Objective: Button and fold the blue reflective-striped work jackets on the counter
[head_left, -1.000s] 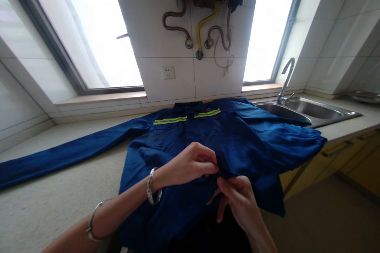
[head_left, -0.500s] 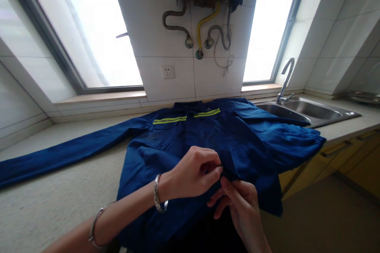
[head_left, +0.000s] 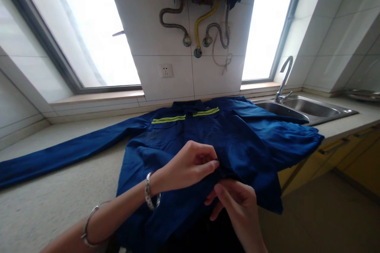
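A dark blue work jacket (head_left: 178, 158) with yellow-green reflective stripes lies spread, front up, over the counter, its lower part hanging toward me. My left hand (head_left: 188, 168) is closed in a pinch on the jacket's front edge near the lower middle. Just below and to its right, my right hand (head_left: 237, 199) has thumb and index finger closed at the same edge, with the other fingers curled beneath. The small bit of cloth between the fingertips is mostly hidden. Two silver bangles circle my left wrist and forearm.
One jacket sleeve (head_left: 74, 154) stretches left along the pale counter (head_left: 59, 209); the other is bunched near the sink (head_left: 314, 107) with its tap (head_left: 285, 77). Pipes (head_left: 197, 23) and a socket (head_left: 166, 70) are on the tiled wall. Yellow cabinets (head_left: 341, 154) stand below right.
My left hand has shifted slightly up and left, opening a wider gap from my right hand. The right hand has barely moved. The view has tilted a little.
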A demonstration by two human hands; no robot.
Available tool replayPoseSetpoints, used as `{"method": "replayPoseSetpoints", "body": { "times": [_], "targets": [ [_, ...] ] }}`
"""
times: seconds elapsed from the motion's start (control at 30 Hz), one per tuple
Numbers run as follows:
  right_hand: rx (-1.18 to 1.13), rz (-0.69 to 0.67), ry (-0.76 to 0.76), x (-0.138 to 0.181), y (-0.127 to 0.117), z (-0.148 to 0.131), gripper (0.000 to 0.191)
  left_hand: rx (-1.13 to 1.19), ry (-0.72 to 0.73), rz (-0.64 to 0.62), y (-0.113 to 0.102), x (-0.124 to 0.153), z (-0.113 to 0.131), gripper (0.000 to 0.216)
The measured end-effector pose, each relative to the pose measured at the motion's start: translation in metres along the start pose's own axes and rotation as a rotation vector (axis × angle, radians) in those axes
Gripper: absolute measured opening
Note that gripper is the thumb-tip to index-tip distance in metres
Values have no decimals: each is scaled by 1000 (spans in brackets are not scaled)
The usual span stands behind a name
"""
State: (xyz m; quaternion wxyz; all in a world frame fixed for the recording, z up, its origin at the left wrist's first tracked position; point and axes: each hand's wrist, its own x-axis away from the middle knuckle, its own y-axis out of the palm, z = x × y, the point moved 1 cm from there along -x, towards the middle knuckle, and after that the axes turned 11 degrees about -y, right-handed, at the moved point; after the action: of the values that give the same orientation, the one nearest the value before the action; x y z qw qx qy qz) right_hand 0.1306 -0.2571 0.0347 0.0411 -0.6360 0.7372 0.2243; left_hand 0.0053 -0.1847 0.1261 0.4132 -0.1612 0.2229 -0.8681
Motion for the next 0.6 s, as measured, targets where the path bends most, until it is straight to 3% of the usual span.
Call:
{"method": "replayPoseSetpoints", "body": {
  "times": [0.2, 0.4, 0.6],
  "targets": [
    [143, 38, -54, -5, 3, 0, 42, -12, -10, 39, 6, -3, -5, 24],
    [170, 123, -38, -7, 3, 5, 43, 71, -90, -92, 9, -10, -12, 30],
    [142, 166, -49, -5, 2, 9, 43, 54, -74, -126, 9, -11, -14, 25]
  ]
}}
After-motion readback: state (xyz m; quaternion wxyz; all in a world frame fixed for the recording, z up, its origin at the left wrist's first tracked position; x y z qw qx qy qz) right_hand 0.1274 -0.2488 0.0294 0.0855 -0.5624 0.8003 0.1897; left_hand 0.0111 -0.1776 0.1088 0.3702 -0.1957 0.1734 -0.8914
